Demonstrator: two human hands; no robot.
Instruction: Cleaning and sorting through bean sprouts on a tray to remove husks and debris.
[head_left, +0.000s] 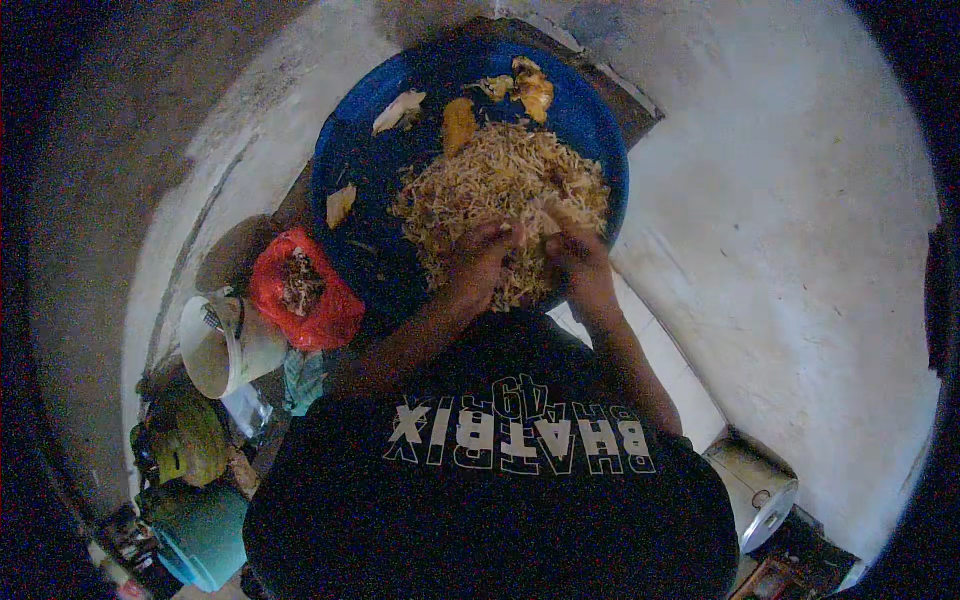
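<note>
A heap of pale shredded food (510, 172), perhaps shredded meat, fills much of a large round blue basin (352, 157). My left hand (487, 255) is over the near part of the heap, its fingers bent together; whether they pinch a strand is too dim to see. Beside it my right hand (579, 251) grips a pale piece of the food (546, 216), which sticks up from the fingers. Larger unshredded pieces lie apart in the basin: a browned piece (532, 90) at the far side, a whitish piece (399, 112) and a small piece (341, 206) at left.
An orange-brown oblong piece (459, 126) touches the heap's far edge. Left of the basin stand a red plastic bag (307, 292) with scraps inside, a white bucket (232, 345) on its side and a teal container (199, 532). A metal canister (754, 487) is at lower right, by a pale wall (772, 225).
</note>
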